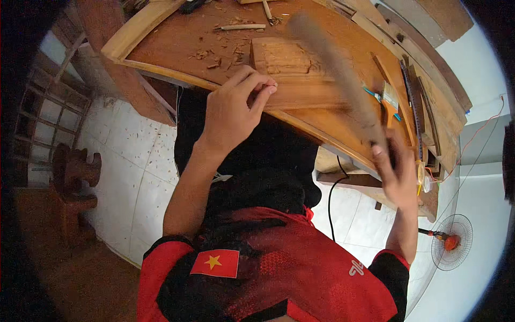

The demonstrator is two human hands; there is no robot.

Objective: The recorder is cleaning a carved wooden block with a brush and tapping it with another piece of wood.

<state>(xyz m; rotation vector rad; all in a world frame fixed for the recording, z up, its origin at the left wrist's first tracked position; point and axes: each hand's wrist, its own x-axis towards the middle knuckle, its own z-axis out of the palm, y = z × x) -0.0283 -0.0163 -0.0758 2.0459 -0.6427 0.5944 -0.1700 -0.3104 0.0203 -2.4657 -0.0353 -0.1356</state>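
Observation:
My left hand [233,110] is closed in a pinch at the near left of a carved wooden board [284,61]; what is between its fingertips, if anything, I cannot make out. The board lies on the wooden workbench [161,45], with shavings [212,59] to its left. My right hand [397,169] grips the lower end of a long grey-brown wooden stick [335,75], raised and blurred over the board's right part. A thin wooden-handled tool [241,26] lies beyond the board.
A brush [389,92], narrow strips [397,96] and boards [437,112] crowd the bench's right side. A standing fan [451,241] is at the lower right, a black cable [335,214] hangs below the bench, and dark carved wooden furniture [75,172] stands at the left.

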